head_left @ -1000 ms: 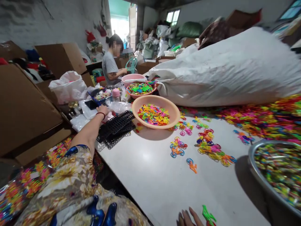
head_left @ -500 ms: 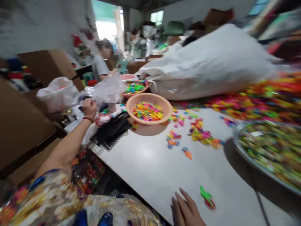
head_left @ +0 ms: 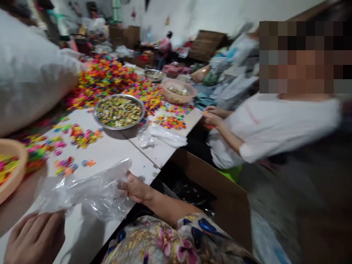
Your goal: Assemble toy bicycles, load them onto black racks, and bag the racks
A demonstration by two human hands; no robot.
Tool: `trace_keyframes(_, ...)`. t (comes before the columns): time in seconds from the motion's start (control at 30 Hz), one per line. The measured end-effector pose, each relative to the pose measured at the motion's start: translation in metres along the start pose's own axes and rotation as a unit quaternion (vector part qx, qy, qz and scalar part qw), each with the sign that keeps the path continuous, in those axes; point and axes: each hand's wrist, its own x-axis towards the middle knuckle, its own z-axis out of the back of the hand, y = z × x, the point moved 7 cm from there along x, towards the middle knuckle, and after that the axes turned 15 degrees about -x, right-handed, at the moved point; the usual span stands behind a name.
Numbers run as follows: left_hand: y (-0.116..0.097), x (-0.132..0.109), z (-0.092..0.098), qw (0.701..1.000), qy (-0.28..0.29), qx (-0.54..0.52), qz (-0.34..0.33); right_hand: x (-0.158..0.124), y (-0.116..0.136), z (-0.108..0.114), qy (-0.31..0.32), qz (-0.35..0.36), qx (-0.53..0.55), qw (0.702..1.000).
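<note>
A crumpled clear plastic bag (head_left: 88,190) is stretched low over the white table (head_left: 121,146) between my two hands. My left hand (head_left: 34,238), at the bottom left, pinches the bag's left end with curled fingers. My right hand (head_left: 134,189) grips its right end at the table's edge, and its floral sleeve (head_left: 176,234) comes in from the bottom. Small coloured plastic pieces (head_left: 82,135) lie scattered on the table just beyond the bag.
A metal bowl (head_left: 119,110) of pieces, a big coloured heap (head_left: 110,77) and a white sack (head_left: 27,73) sit further back. A peach basin (head_left: 11,172) is at far left. An open cardboard box (head_left: 209,183) stands beside the table. A co-worker in white (head_left: 275,124) sits at right.
The view has swung far to the right. My left hand has brought the clear bag over from the left side, and my right hand has taken hold of its other end.
</note>
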Motion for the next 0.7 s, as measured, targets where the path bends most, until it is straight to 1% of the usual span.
trace_keyframes(0.07, -0.012, 0.024, -0.032, 0.999, 0.017, -0.015, -0.045, -0.007, -0.004, 0.023, -0.006, -0.040, 0.116, 0.992)
trace_keyframes(0.1, -0.017, 0.039, -0.045, 0.998, 0.025, -0.018, -0.060, -0.010, -0.003, 0.037, -0.025, -0.040, 0.137, 0.989)
trace_keyframes(0.17, -0.033, 0.070, -0.069, 0.996, 0.031, -0.017, -0.086, -0.016, 0.002, 0.069, -0.096, -0.024, 0.136, 0.986)
trace_keyframes(0.23, -0.052, 0.098, -0.089, 0.994, 0.019, -0.005, -0.106, -0.020, 0.006, 0.100, -0.167, -0.010, 0.121, 0.978)
trace_keyframes(0.3, -0.069, 0.113, -0.108, 0.995, 0.007, 0.007, -0.100, -0.023, 0.005, 0.134, -0.262, -0.014, 0.092, 0.961)
trace_keyframes(0.33, -0.077, 0.114, -0.117, 0.995, 0.011, 0.006, -0.096, -0.024, 0.003, 0.152, -0.313, -0.021, 0.073, 0.947)
trace_keyframes(0.37, -0.083, 0.112, -0.126, 0.995, 0.016, -0.001, -0.097, -0.027, -0.001, 0.169, -0.373, -0.033, 0.048, 0.926)
trace_keyframes(0.4, -0.089, 0.106, -0.135, 0.994, 0.034, -0.009, -0.102, -0.025, -0.006, 0.182, -0.395, -0.045, 0.040, 0.917)
trace_keyframes(0.43, -0.091, 0.097, -0.146, 0.992, 0.067, -0.013, -0.103, -0.021, -0.012, 0.191, -0.392, -0.051, 0.035, 0.918)
trace_keyframes(0.5, -0.088, 0.075, -0.166, 0.986, 0.145, -0.023, -0.085, -0.009, -0.028, 0.206, -0.363, -0.062, 0.017, 0.930)
trace_keyframes(0.53, -0.082, 0.064, -0.175, 0.981, 0.182, -0.031, -0.062, -0.004, -0.037, 0.213, -0.356, -0.063, 0.001, 0.932)
trace_keyframes(0.6, -0.066, 0.042, -0.187, 0.971, 0.235, -0.043, -0.010, -0.001, -0.051, 0.233, -0.374, -0.051, -0.092, 0.921)
trace_keyframes(0.63, -0.057, 0.032, -0.189, 0.967, 0.250, -0.044, 0.012, -0.003, -0.057, 0.244, -0.394, -0.054, -0.146, 0.906)
trace_keyframes(0.67, -0.049, 0.024, -0.189, 0.965, 0.258, -0.042, 0.031, -0.007, -0.063, 0.254, -0.413, -0.071, -0.212, 0.883)
trace_keyframes(0.7, -0.041, 0.016, -0.188, 0.964, 0.261, -0.038, 0.044, -0.011, -0.068, 0.262, -0.418, -0.099, -0.280, 0.858)
